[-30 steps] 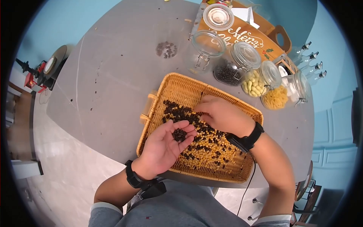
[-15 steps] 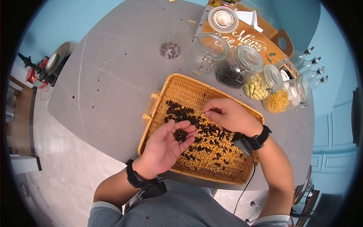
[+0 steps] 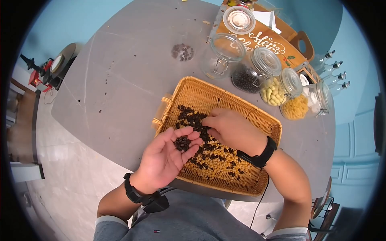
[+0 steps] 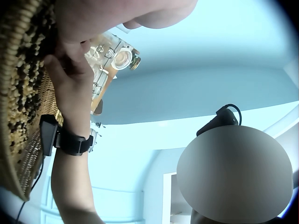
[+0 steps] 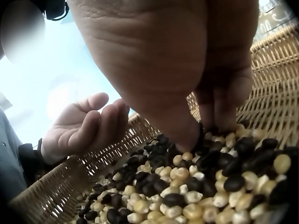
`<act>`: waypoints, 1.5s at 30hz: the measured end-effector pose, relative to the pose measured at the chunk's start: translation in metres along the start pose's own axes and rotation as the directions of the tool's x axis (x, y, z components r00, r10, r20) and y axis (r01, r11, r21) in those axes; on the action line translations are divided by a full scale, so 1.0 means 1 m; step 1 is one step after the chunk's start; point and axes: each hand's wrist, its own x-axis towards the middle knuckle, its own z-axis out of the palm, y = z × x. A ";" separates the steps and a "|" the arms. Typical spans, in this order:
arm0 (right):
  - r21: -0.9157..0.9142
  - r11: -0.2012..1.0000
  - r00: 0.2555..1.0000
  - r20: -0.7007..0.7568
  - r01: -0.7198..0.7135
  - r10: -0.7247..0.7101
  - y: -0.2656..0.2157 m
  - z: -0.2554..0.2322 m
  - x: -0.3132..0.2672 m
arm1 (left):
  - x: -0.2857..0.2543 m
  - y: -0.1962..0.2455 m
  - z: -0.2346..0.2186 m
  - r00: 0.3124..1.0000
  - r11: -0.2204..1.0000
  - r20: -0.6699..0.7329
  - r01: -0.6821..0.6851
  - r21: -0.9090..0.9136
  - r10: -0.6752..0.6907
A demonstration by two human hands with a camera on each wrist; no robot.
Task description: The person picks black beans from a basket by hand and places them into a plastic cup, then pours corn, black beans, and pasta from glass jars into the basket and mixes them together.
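The left hand (image 3: 167, 154) cupped dark beans (image 3: 182, 143). The right hand (image 3: 231, 129) fingers pinched more in the basket (image 3: 193, 90); next they likely needed lifting over.

One wicker basket (image 3: 193, 94) sits on the desk (image 3: 120, 80). Behind the basket stand five glass jars (image 3: 257, 70), beside them one round lid (image 3: 239, 19) and three bottles (image 3: 335, 74). Two hands (image 3: 231, 128) work over it.
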 end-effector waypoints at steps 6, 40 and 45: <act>-0.072 0.997 0.997 0.074 -0.021 0.026 -0.001 0.004 0.010 | -0.004 0.000 -0.008 1.000 1.000 -0.013 0.008 -0.020 -0.009; -0.013 0.999 0.993 0.112 -0.040 0.042 -0.017 -0.003 0.023 | -0.023 0.007 -0.018 0.997 0.997 0.012 -0.076 -0.014 0.076; 0.041 0.996 0.992 0.100 -0.075 0.071 -0.024 0.001 0.018 | -0.020 0.005 -0.018 0.998 0.999 0.023 -0.050 -0.014 0.050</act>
